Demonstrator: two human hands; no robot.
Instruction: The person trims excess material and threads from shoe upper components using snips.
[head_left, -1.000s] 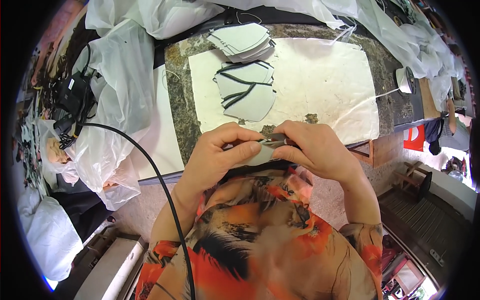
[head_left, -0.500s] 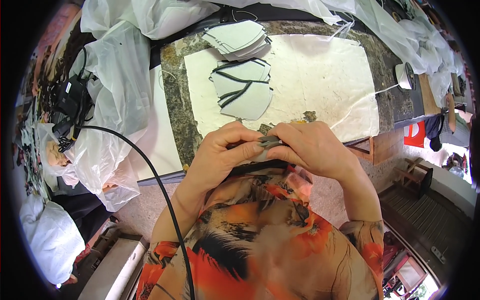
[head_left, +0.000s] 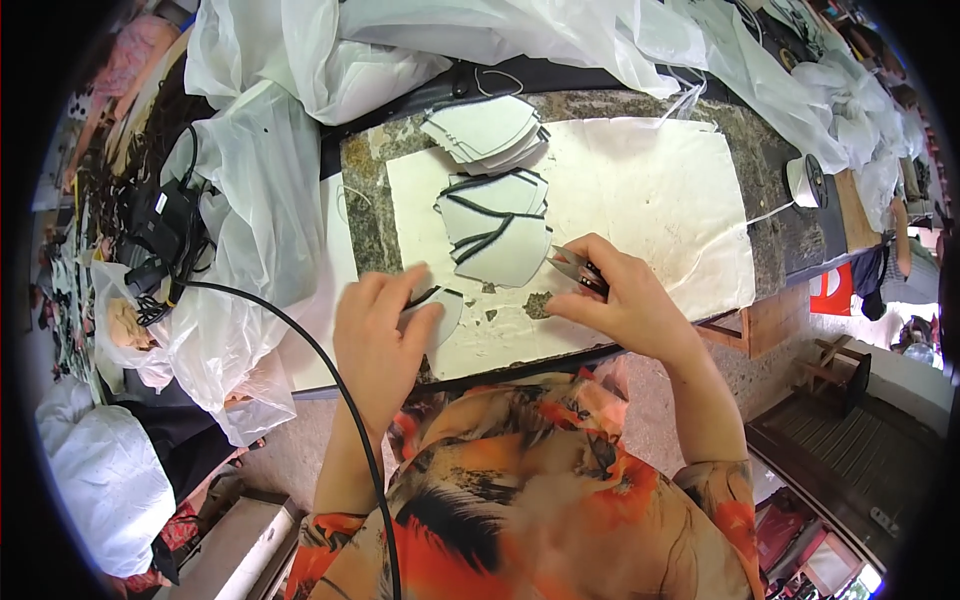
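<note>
My left hand [head_left: 378,340] is at the near left of the paper, its thumb and fingers around a small white cut piece with a black edge [head_left: 446,318]. The piece is partly hidden under that hand. In my right hand [head_left: 628,300] is a pair of small snips [head_left: 580,268], blades pointing left. Their tips are close to a fanned pile of white cut pieces with black edging [head_left: 500,252]. Behind it lies a second stack of similar pieces [head_left: 485,133].
A white paper sheet [head_left: 650,220] covers the worn board [head_left: 367,220]. At the right stands a thread spool [head_left: 806,182], its white strand running to the sheet. Clear plastic [head_left: 260,190] drapes the left and back. A black cable [head_left: 300,325] crosses near my left arm.
My hands, together near my body before, have moved apart and forward over the table. The snips now show in my right hand, and the black-edged piece beside my left.
</note>
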